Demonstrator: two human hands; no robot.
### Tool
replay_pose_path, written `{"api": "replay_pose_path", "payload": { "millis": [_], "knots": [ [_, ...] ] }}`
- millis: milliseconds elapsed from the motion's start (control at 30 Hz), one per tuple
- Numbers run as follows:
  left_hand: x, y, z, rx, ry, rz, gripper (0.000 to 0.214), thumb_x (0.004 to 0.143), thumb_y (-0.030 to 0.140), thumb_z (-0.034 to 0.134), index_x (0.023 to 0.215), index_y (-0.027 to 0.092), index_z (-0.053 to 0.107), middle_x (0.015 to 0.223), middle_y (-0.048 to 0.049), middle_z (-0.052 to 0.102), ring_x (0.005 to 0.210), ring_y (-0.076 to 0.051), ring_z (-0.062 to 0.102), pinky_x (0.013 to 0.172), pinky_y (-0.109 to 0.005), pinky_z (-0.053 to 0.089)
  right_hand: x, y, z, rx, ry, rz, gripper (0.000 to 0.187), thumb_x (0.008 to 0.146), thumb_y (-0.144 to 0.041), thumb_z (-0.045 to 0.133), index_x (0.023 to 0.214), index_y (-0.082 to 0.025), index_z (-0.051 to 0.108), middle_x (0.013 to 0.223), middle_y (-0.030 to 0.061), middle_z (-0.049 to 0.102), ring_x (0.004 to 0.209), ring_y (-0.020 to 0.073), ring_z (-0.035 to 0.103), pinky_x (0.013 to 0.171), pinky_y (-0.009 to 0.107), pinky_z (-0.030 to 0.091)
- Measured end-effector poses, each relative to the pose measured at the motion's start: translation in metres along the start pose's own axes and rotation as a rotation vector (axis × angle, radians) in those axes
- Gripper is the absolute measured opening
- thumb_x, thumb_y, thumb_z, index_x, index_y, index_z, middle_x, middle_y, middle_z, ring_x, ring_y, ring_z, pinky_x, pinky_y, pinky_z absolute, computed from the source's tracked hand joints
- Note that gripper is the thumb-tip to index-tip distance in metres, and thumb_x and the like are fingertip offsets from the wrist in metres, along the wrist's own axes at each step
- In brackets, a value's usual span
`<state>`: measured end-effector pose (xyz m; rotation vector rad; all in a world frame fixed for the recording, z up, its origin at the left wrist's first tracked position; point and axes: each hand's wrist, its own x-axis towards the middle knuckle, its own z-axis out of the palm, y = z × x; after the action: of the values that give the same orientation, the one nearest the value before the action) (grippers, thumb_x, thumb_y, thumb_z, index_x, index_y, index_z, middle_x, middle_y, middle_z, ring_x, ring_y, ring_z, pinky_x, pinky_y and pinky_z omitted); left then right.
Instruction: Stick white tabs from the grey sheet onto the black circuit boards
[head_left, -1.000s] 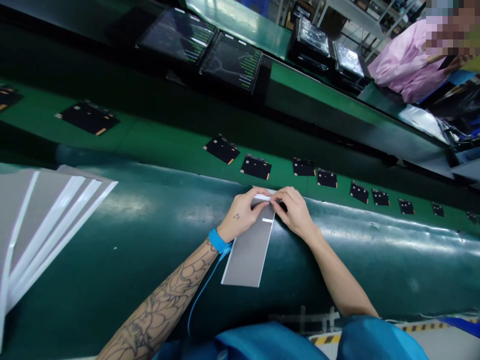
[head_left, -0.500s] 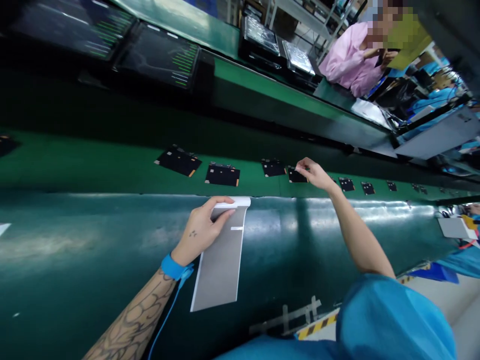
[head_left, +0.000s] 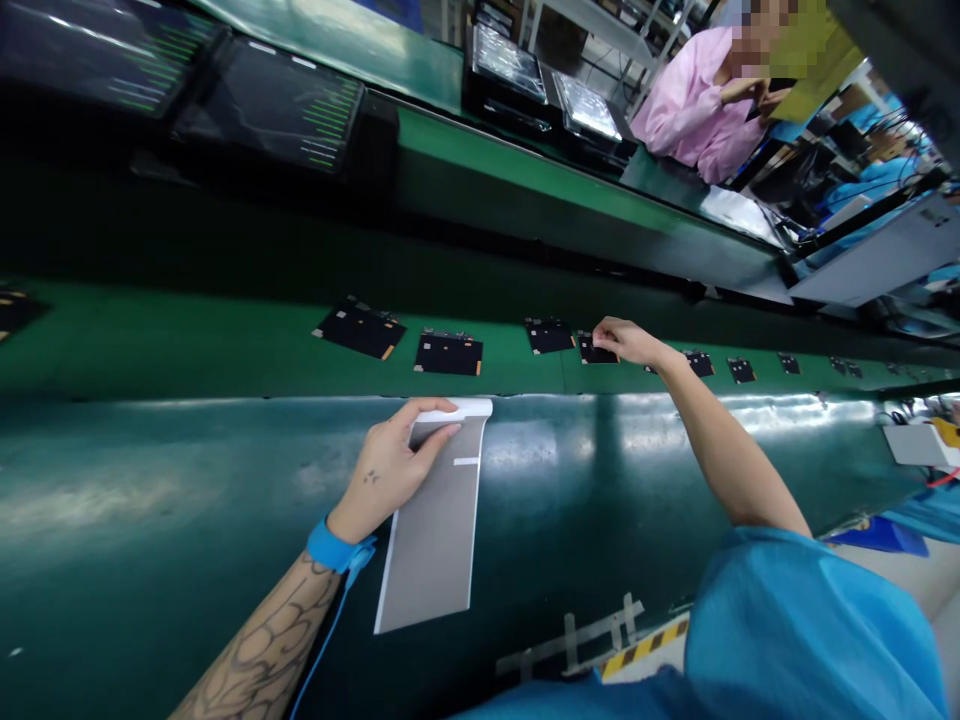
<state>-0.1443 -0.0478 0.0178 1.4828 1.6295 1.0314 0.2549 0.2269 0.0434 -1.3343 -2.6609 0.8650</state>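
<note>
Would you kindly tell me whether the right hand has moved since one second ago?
Yes: against the table, the right hand has gone forward and rightward, from the gray sheet past the table's far edge to a black board.

grey white-edged sheet | upper end curled | over green bench | black board | flat on belt, partly hidden

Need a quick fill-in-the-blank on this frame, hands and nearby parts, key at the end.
1. The gray sheet is gripped by the ____ hand.
2. The right hand is at a board colored mostly ____.
3. The wristband on the tattooed arm is colored ____.
4. The striped tape is black and ____.

Missing words: left; black; blue; yellow.
</note>
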Motion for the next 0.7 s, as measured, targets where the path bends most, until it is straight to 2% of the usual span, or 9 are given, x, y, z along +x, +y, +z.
{"api": "replay_pose_path", "payload": {
  "millis": [133, 233, 300, 333, 400, 467, 533, 633, 700],
  "knots": [
    [0.002, 0.004, 0.001, -0.023, -0.004, -0.013, 0.021, 0.097, 0.039, 0.071, 0.111, 0.024, 0.071, 0.098, -0.0018, 0.079, 0.049, -0.012, 0.049, 0.05, -0.028, 0.042, -0.005, 0.004, 0.007, 0.079, 0.174, 0.094, 0.025, 0.09, -0.047, 0.069, 0.094, -0.023, 0.061, 0.09, 0.0039, 0.066, 0.077, 0.0198, 0.057, 0.075, 0.034, 0.05],
    [0.007, 0.01, 0.01, -0.04, 0.01, -0.009, 0.021, 0.097, 0.039, 0.071, 0.112, 0.023, 0.071, 0.101, -0.0032, 0.079, 0.06, -0.016, 0.06, 0.057, -0.029, 0.047, -0.013, -0.01, 0.023, 0.229, 0.508, 0.194, 0.03, 0.093, -0.051, 0.068, 0.096, -0.024, 0.057, 0.089, 0.0017, 0.063, 0.068, 0.0161, 0.052, 0.067, 0.033, 0.047],
    [0.012, 0.015, 0.021, -0.058, 0.004, -0.016, 0.022, 0.097, 0.038, 0.07, 0.113, 0.023, 0.071, 0.105, -0.004, 0.079, 0.068, -0.018, 0.066, 0.061, -0.029, 0.049, -0.021, -0.035, 0.043, 0.342, 0.678, 0.184, 0.031, 0.097, -0.053, 0.067, 0.101, -0.024, 0.058, 0.089, 0.0009, 0.061, 0.067, 0.0148, 0.051, 0.064, 0.031, 0.046],
    [0.015, 0.018, 0.026, -0.072, -0.001, -0.021, 0.023, 0.097, 0.037, 0.07, 0.114, 0.023, 0.071, 0.107, -0.0039, 0.079, 0.067, -0.018, 0.065, 0.062, -0.029, 0.05, -0.025, -0.052, 0.055, 0.388, 0.697, 0.144, 0.031, 0.098, -0.053, 0.068, 0.104, -0.024, 0.059, 0.089, 0.0009, 0.062, 0.069, 0.0149, 0.053, 0.064, 0.03, 0.046],
    [0.021, 0.023, 0.037, -0.104, -0.007, -0.017, 0.023, 0.097, 0.033, 0.069, 0.117, 0.023, 0.07, 0.11, -0.0043, 0.079, 0.069, -0.018, 0.066, 0.063, -0.029, 0.05, -0.035, -0.09, 0.08, 0.452, 0.569, 0.01, 0.028, 0.102, -0.05, 0.066, 0.113, -0.025, 0.064, 0.096, 0.0029, 0.065, 0.078, 0.0168, 0.061, 0.066, 0.029, 0.049],
    [0.025, 0.027, 0.046, -0.129, -0.008, 0.003, 0.023, 0.097, 0.03, 0.069, 0.12, 0.023, 0.069, 0.112, -0.0044, 0.079, 0.073, -0.019, 0.068, 0.065, -0.029, 0.051, -0.045, -0.127, 0.101, 0.411, 0.457, -0.131, 0.023, 0.105, -0.045, 0.066, 0.117, -0.026, 0.07, 0.111, 0.0065, 0.068, 0.088, 0.0182, 0.065, 0.069, 0.031, 0.052],
    [0.027, 0.029, 0.051, -0.161, -0.02, 0.035, 0.023, 0.099, 0.028, 0.067, 0.121, 0.023, 0.068, 0.118, -0.0051, 0.079, 0.083, -0.021, 0.072, 0.07, -0.03, 0.054, -0.049, -0.154, 0.116, 0.343, 0.431, -0.231, 0.019, 0.106, -0.038, 0.066, 0.12, -0.028, 0.074, 0.118, 0.008, 0.068, 0.095, 0.0199, 0.067, 0.076, 0.035, 0.057],
    [0.027, 0.028, 0.052, -0.186, -0.022, 0.078, 0.02, 0.1, 0.026, 0.066, 0.12, 0.023, 0.069, 0.118, -0.0054, 0.079, 0.101, -0.024, 0.076, 0.086, -0.034, 0.059, -0.048, -0.173, 0.128, 0.255, 0.469, -0.317, 0.017, 0.107, -0.03, 0.065, 0.12, -0.03, 0.077, 0.114, 0.0075, 0.069, 0.104, 0.0223, 0.069, 0.09, 0.04, 0.06],
    [0.026, 0.026, 0.052, -0.192, -0.015, 0.094, 0.02, 0.1, 0.024, 0.066, 0.119, 0.022, 0.07, 0.118, -0.0057, 0.079, 0.109, -0.025, 0.076, 0.095, -0.037, 0.059, -0.045, -0.174, 0.132, 0.189, 0.497, -0.352, 0.018, 0.107, -0.027, 0.065, 0.119, -0.03, 0.078, 0.111, 0.0066, 0.071, 0.103, 0.0227, 0.069, 0.091, 0.042, 0.059]
  ]
}}
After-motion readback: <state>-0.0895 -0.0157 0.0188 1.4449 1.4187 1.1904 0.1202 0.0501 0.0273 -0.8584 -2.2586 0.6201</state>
